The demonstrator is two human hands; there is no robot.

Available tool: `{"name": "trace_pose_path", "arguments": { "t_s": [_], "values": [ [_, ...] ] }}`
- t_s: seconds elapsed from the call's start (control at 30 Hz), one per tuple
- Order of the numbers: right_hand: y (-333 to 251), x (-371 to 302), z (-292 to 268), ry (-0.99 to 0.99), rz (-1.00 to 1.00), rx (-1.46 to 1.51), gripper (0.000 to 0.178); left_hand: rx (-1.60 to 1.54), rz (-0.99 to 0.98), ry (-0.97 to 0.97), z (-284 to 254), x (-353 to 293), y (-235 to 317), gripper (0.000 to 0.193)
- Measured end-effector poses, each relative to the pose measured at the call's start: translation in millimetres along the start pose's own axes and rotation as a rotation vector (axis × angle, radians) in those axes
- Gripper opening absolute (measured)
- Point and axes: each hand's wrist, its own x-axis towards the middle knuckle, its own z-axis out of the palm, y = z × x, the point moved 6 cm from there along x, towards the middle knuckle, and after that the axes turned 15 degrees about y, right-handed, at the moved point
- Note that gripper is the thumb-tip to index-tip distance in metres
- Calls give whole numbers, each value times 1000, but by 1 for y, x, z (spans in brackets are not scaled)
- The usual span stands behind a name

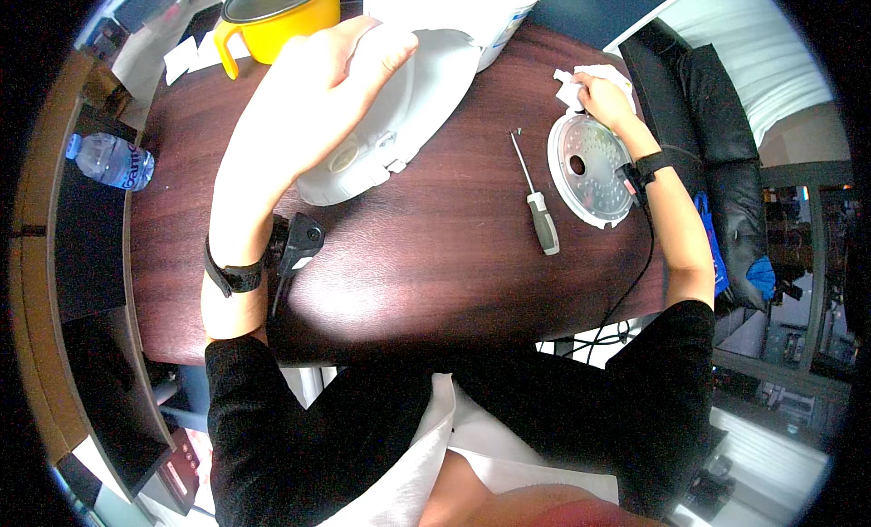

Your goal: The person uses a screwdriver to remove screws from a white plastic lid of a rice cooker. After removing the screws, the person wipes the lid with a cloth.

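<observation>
My left hand [349, 69] grips a large, pale, curved plastic cover [431, 87], tilted up from the table, with its thumb laid along the near face; the other fingers are hidden behind. At the far right, my right hand [606, 101] pinches a crumpled white tissue [570, 90]. Just below that hand lies a round metal disc [594, 178] with small perforations, a dark central hole and a white rim. A screwdriver [542, 220] with a grey-and-white handle rests between the disc and the cover, its shaft pointing away from me.
Behind the cover stands a white appliance body [494, 51]. A yellow pot [281, 28] with a glass lid sits at the back left, near white paper pieces [181, 60]. A water bottle [111, 161] is at far left. Black cables [626, 296] hang over the table's right front edge.
</observation>
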Motion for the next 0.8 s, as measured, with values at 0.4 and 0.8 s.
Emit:
{"name": "trace_pose_path", "arguments": {
  "t_s": [0.4, 0.8],
  "values": [
    [-106, -73, -65, -86, 178, 321, 37, -24, 37, 82, -6, 6, -11, 42],
    [-166, -165, -67, -66, 312, 380, 36, 33, 84, 148, -8, 6, -9, 37]
  ]
}}
